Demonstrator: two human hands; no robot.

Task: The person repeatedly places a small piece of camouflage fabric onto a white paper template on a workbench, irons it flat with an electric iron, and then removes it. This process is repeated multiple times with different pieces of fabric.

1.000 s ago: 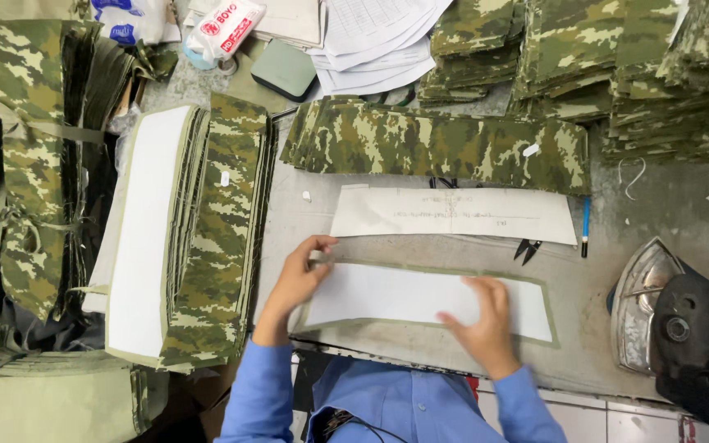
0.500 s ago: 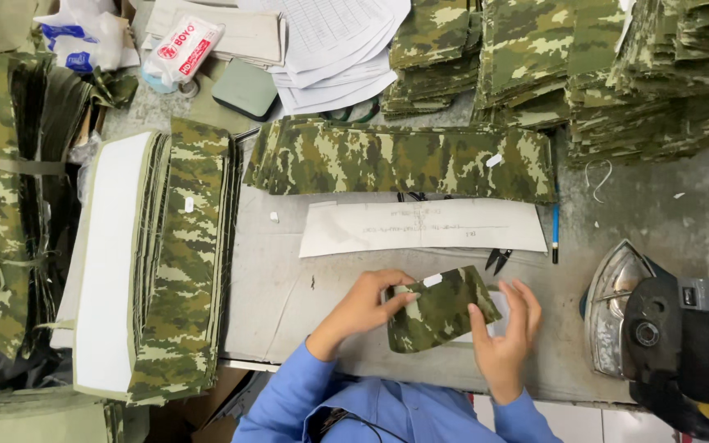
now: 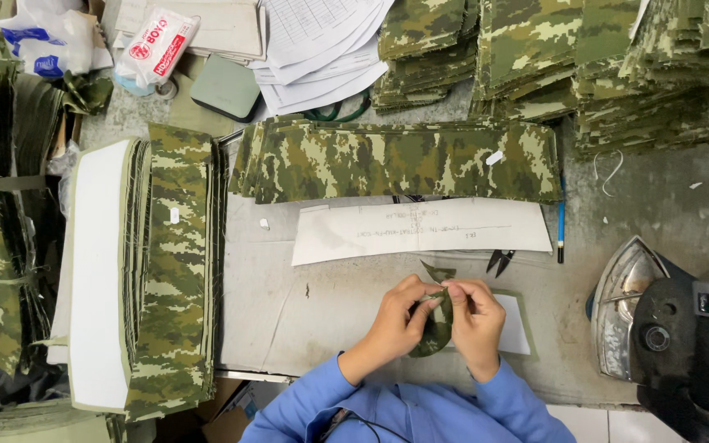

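My left hand (image 3: 397,316) and my right hand (image 3: 476,317) meet over the grey worktable (image 3: 305,308), both pinching a small bunched camouflage fabric piece (image 3: 436,326) between the fingertips. Its white-backed end (image 3: 519,325) lies flat on the table under and to the right of my right hand. Blue sleeves cover both forearms.
A long white paper pattern (image 3: 420,230) lies beyond the hands, with a camouflage strip stack (image 3: 395,160) behind it. Small snips (image 3: 499,261) and a blue pen (image 3: 560,226) lie to the right. An iron (image 3: 666,328) sits at right. Tall fabric stacks (image 3: 145,271) stand at left.
The long white-backed strip that lay flat under both hands has been gathered up and folded smaller; the hands have come together at its middle. The camera has moved closer and shifted.
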